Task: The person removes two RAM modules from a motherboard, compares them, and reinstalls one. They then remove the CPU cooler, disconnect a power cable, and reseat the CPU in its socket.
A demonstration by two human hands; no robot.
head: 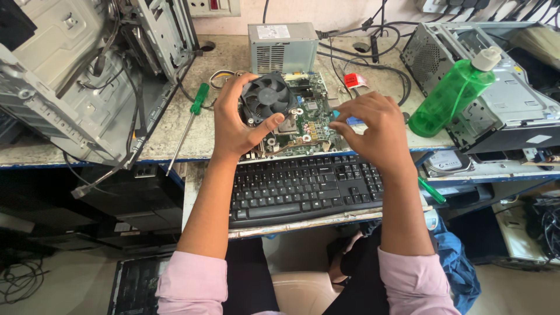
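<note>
The cooler fan (267,96) is gripped by the left hand (236,119), tilted off the motherboard (309,125) near the workbench's (192,137) front edge, exposing the socket, while the right hand (373,131) pinches something unseen.

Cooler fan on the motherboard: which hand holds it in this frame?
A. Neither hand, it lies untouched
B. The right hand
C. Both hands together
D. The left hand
D. The left hand wraps its fingers and thumb around the black cooler fan over the motherboard, while the right hand hovers apart, to the fan's right, over the board's right edge.
</note>
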